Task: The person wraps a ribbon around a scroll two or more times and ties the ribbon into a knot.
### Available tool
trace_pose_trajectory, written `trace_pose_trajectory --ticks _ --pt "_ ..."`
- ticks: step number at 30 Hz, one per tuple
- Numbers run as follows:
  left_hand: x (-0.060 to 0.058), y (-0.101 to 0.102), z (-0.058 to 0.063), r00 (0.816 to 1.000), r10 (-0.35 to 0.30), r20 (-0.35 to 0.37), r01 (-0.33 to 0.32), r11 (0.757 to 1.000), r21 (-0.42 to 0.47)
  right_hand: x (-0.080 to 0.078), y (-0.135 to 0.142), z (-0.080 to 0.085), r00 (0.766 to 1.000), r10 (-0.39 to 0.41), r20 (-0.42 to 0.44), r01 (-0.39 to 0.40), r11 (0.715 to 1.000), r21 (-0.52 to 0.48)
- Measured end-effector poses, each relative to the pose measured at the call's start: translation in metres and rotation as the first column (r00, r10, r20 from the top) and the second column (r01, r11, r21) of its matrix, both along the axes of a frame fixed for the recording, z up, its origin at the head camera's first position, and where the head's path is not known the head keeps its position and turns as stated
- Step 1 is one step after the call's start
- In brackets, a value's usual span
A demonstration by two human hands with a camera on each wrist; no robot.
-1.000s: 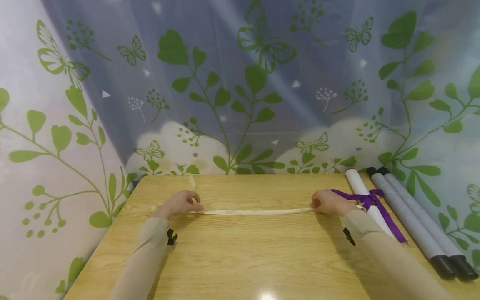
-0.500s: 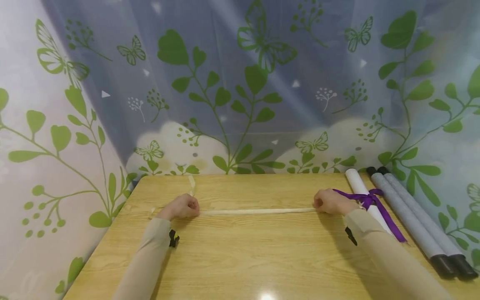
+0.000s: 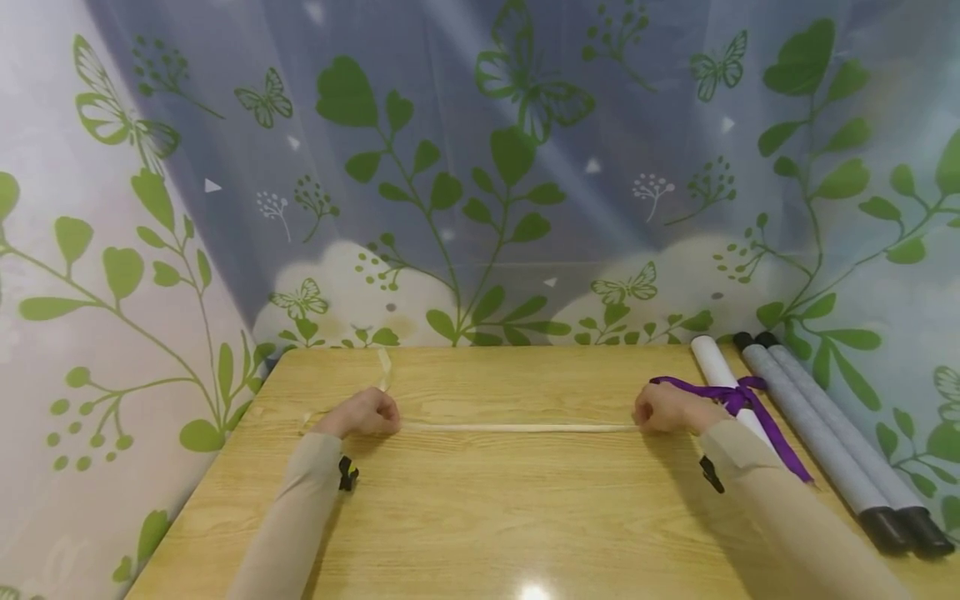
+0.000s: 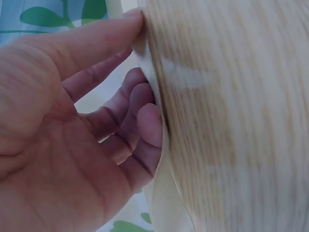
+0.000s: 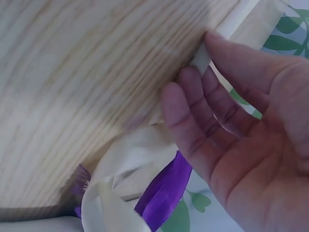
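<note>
A cream ribbon [image 3: 517, 428] runs in a straight line from hand to hand, low over the wooden table. Its left part is pinched between thumb and index finger of my left hand [image 3: 363, 412]; the other fingers curl beside the ribbon [image 4: 166, 188] in the left wrist view. Past that hand, a loose tail of ribbon lies toward the table's far edge. My right hand [image 3: 667, 410] pinches the ribbon's right part. In the right wrist view, a loop of cream ribbon [image 5: 128, 145] hangs below the right hand's fingers, near a purple ribbon [image 5: 166, 193].
Just right of my right hand lies a white roll [image 3: 716, 362] tied with a purple ribbon [image 3: 772, 429]. Beyond it, two grey rolls [image 3: 825, 433] with black ends lie along the table's right side. A patterned curtain [image 3: 480, 208] surrounds the table [image 3: 480, 517].
The right hand has moved slightly right, and the ribbon has gone from slightly sagging to straight. The left hand's fingers have drawn in on the ribbon.
</note>
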State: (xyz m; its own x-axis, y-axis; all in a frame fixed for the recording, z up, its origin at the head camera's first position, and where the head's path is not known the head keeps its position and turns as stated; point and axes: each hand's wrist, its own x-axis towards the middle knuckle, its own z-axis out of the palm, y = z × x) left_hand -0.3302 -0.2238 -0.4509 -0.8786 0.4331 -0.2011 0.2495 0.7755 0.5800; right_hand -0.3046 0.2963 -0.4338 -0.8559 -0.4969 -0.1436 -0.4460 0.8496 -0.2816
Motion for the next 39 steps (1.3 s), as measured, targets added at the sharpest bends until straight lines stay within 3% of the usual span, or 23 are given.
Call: trace_pose_trajectory --ticks 7,11,19,27,33,39 --pt "0.004 -0.002 0.001 0.999 -0.025 0.021 0.025 0.999 0.02 0.009 0.001 0.001 0.999 0.019 0.028 -0.02 1.0 0.011" --pt "0.006 -0.001 0.0 0.999 -0.054 -0.005 0.054 0.998 0.035 0.011 0.002 0.001 0.999 0.033 0.016 -0.033 0.999 0.006" --pt "0.013 0.001 0.0 0.999 -0.035 -0.041 0.037 0.998 0.053 0.014 0.006 0.006 0.997 0.076 -0.007 -0.077 0.991 -0.113" --pt "0.02 0.006 0.005 0.994 0.053 -0.1 -0.054 0.999 -0.004 0.013 0.02 0.024 0.999 -0.033 0.007 0.034 0.98 -0.194" --pt "0.022 0.01 0.005 0.988 0.007 -0.153 -0.019 0.997 -0.075 0.014 0.049 0.032 0.991 -0.12 -0.061 0.103 0.969 -0.225" --pt "0.024 0.014 0.006 0.981 -0.003 -0.195 -0.016 0.995 -0.097 0.019 0.08 0.032 0.965 -0.239 -0.112 0.214 0.956 -0.199"
